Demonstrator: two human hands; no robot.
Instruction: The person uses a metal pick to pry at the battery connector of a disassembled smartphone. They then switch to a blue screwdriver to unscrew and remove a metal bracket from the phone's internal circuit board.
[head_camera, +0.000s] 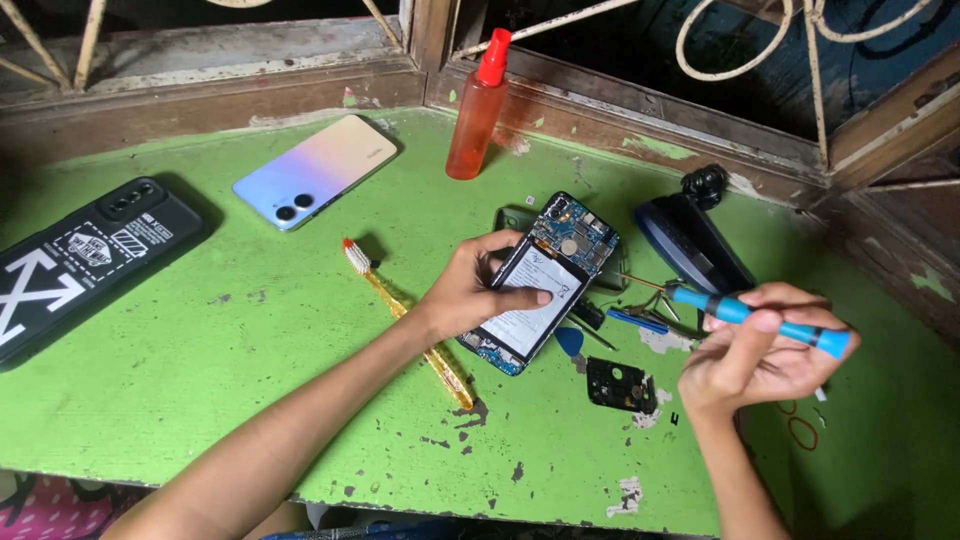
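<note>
status: opened phone (540, 285) lies flat mid-table on the green table (200, 350), back cover already off, battery and top board exposed. my left hand (470, 290) is on it, fingers curled round the left edge, thumb pressed flat on the white battery label, pinning it down. my right hand (755, 355) is off to the right, clear of the phone, fingers closed around the blue screwdriver (760, 320); its thin tip points left toward the phone but isn't touching it.

done, judging by layout: rear shell removed, at least one inner piece out. a small black bracket part (620, 385) sits loose on the table just below and right of the phone, and a blue pick (569, 342) lies right beside the phone's lower corner. blue tweezers (637, 321) lie between the phone and my right hand.

left: battery looks seated, mainboard in the frame. can't tell how many screws remain, too small to see. so i'd call it early-to-mid teardown.

rest of bench: orange toothbrush (405, 318) just left of my left wrist, orange spray bottle (477, 105) upright at the back, a pastel gradient phone (315, 170) face down near it, a black cased phone (80, 265) at far left, dark blue tool case (690, 245) right of the opened phone.
</note>
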